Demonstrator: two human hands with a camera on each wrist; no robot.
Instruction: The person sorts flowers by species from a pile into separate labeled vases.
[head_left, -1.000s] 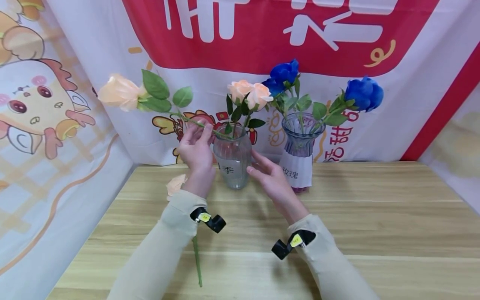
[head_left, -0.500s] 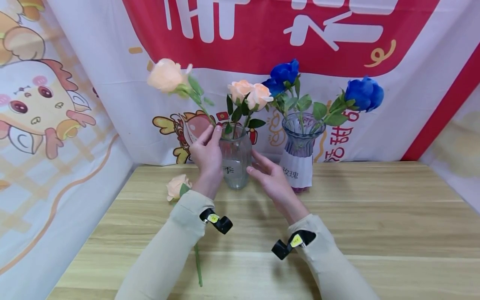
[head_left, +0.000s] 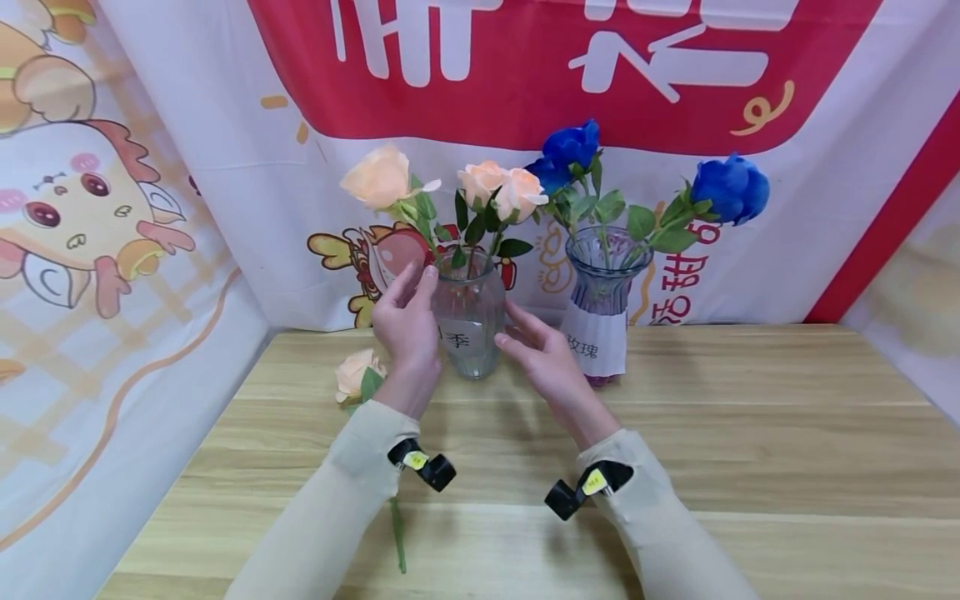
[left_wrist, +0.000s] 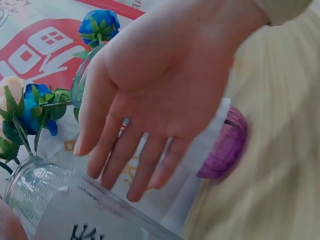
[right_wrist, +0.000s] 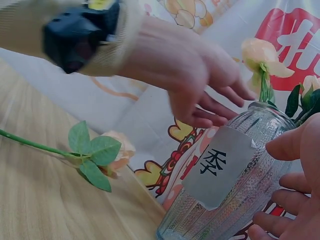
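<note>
A ribbed clear glass vase (head_left: 487, 304) with a white paper label stands upright at the back of the table. A large peach rose (head_left: 377, 178) leans left out of its mouth, beside two smaller peach roses (head_left: 517, 193). My left hand (head_left: 408, 329) is at the vase's left, near the rim; in the right wrist view its fingers are loose and hold nothing. My right hand (head_left: 542, 357) is at the vase's right side, fingers extended; the left wrist view shows its palm turned to the glass. Whether its fingertips touch the vase I cannot tell.
Another peach rose (head_left: 357, 377) lies on the wooden table (head_left: 750, 467), partly behind my left forearm. To the right stands a bluish glass vase (head_left: 609, 287) with a paper label and several blue roses (head_left: 729, 190). A printed cloth (head_left: 450, 108) hangs behind.
My left hand has brought the large peach rose rightwards and upright, lowered its stem into the clear vase and let go. My right hand has stayed beside the vase.
</note>
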